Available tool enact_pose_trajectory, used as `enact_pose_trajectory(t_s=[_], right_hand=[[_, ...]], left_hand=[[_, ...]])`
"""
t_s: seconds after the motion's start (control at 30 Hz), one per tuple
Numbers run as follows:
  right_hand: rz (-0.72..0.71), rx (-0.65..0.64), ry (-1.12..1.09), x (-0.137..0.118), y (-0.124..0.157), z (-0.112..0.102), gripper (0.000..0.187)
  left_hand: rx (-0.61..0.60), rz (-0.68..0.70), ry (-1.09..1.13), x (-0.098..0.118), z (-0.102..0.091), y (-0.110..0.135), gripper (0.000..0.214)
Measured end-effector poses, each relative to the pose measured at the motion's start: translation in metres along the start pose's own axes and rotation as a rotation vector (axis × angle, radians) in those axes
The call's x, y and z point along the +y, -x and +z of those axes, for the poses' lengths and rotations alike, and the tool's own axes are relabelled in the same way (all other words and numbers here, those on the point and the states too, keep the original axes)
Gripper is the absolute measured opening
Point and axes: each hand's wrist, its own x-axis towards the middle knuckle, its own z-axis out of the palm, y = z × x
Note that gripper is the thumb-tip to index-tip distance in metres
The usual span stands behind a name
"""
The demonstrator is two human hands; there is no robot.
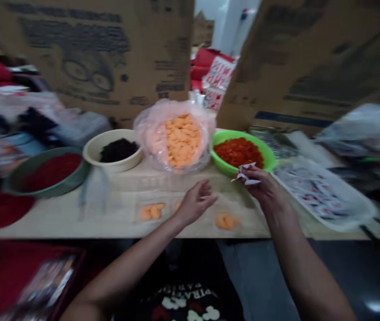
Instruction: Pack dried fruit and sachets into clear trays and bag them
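Note:
My right hand (266,186) is closed around several small white paper pieces (248,174) with red marks, at the front rim of a green bowl (270,162) of orange-red pieces. My left hand (197,201) hovers over the middle of the table, fingers loosely bent and apart, with nothing visible in it. Small groups of light-orange pieces lie in clear packaging on the table, one group (151,211) left of my left hand and another (226,221) to its right. A third group is mostly hidden behind that hand. Blur hides what the pieces are.
Behind stands a clear bag (150,133) full of light-orange pieces. To its left are a cream bowl (91,154) with dark pieces and a grey-green bowl (84,167) with red contents. A white tray (360,214) of small packets is at right. Cardboard (143,53) stands behind.

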Motion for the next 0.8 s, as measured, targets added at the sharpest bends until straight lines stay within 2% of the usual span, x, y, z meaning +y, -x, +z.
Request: enact_pose_trajectory(t_s=[0.03, 0.1, 0.17, 0.23, 0.27, 0.33, 0.43, 0.53, 0.63, 0.73, 0.8], right_hand=[[0.012, -0.127, -0.049, 0.007, 0.005, 0.039, 0.022], [0.085, -0.289, -0.160, 0.015, 0.016, 0.104, 0.027], [0.129, -0.384, -0.219, 0.019, 0.022, 0.149, 0.032], [0.126, -0.449, -0.166, 0.020, 0.022, 0.177, 0.034], [0.107, -0.481, -0.070, 0.020, 0.021, 0.187, 0.033], [0.019, -0.543, 0.304, 0.019, 0.017, 0.203, 0.030], [-0.149, -0.617, 0.893, 0.020, 0.015, 0.229, 0.024], [-0.233, -0.696, 1.105, 0.020, 0.017, 0.252, 0.017], [-0.261, -0.731, 1.187, 0.017, 0.016, 0.261, 0.031], [-0.282, -0.711, 1.184, 0.012, 0.010, 0.252, 0.035], [-0.281, -0.704, 1.133, 0.011, 0.004, 0.242, 0.033]], left_hand=[[0.002, -0.013, 0.095, 0.000, -0.003, -0.010, 0.059], [0.062, -0.011, 0.165, -0.008, -0.018, -0.019, 0.061], [0.147, -0.027, 0.155, -0.019, -0.042, -0.015, 0.053], [0.220, -0.069, 0.112, -0.030, -0.070, -0.002, 0.042], [0.248, -0.093, 0.070, -0.033, -0.086, 0.005, 0.036], [0.300, -0.135, -0.115, -0.038, -0.121, 0.018, 0.030], [0.325, -0.201, -0.568, -0.038, -0.172, 0.030, 0.026], [0.314, -0.279, -0.777, -0.037, -0.205, 0.036, 0.019], [0.369, -0.319, -0.796, -0.040, -0.211, 0.040, 0.016], [0.412, -0.313, -0.870, -0.042, -0.203, 0.048, 0.026], [0.432, -0.253, -1.008, -0.041, -0.197, 0.058, 0.029]])
